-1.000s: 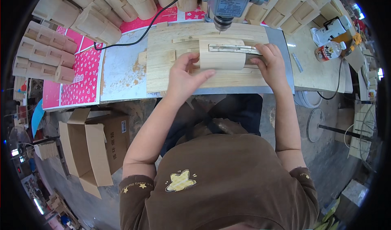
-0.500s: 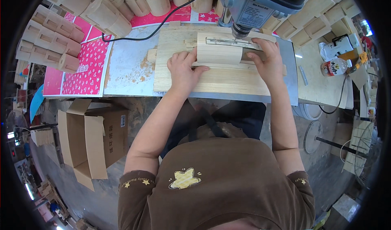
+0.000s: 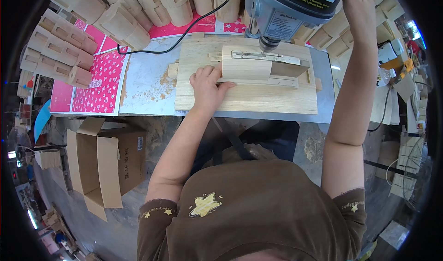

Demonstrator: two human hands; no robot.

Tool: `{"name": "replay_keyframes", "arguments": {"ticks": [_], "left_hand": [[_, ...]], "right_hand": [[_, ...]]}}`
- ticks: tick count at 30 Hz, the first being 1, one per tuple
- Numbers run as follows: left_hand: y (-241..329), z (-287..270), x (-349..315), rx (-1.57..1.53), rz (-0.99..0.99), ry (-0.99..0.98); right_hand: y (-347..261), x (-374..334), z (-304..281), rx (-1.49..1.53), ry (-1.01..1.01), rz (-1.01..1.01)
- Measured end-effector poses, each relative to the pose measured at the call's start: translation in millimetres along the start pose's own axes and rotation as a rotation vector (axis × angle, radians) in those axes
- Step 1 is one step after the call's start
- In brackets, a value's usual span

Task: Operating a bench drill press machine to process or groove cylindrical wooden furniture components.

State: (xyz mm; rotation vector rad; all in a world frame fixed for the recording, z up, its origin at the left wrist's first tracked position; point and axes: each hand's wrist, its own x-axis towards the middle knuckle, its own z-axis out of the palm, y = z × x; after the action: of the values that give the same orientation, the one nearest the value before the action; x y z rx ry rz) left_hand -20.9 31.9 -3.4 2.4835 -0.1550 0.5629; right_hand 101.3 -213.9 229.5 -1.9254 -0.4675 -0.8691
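Note:
A pale wooden block with a curved side (image 3: 247, 69) lies on a flat wooden board (image 3: 258, 103). A narrow metal strip (image 3: 258, 56) runs along its top, and a darker grey-brown piece (image 3: 290, 69) fills its right end. My left hand (image 3: 207, 86) is closed against the block's left end, thumb along the near side. Above the block stands a blue-grey bench drill (image 3: 288, 11), its chuck (image 3: 268, 44) over the strip. My right hand (image 3: 359, 0) is raised beside the drill's right side, its fingers hidden behind the machine and the picture's edge.
Several wooden cylinders with cut slots (image 3: 62, 37) stand at the left and back. A black cable (image 3: 170, 50) crosses behind the board. A plastic bottle (image 3: 385, 76) stands at the right. An opened cardboard box (image 3: 110, 168) sits on the floor at the left.
My right hand has let go of the block's right end and risen to the drill's right side. My left hand has stayed at the block. The view has shifted slightly.

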Motion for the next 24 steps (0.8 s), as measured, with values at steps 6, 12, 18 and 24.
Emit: {"name": "replay_keyframes", "arguments": {"ticks": [6,12,18,24], "left_hand": [[-4,6,-4,-0.016,0.052,0.059],[-2,12,-3,-0.042,0.113,0.242],[1,10,-7,-0.080,0.010,0.116],[1,11,-7,-0.084,-0.005,0.087]], "right_hand": [[-39,-68,-32,-0.211,-0.057,-0.037],[-17,-146,-29,-0.053,-0.028,0.080],[22,-182,-4,-0.058,-0.070,0.001],[58,-196,15,-0.059,-0.062,-0.066]]}}
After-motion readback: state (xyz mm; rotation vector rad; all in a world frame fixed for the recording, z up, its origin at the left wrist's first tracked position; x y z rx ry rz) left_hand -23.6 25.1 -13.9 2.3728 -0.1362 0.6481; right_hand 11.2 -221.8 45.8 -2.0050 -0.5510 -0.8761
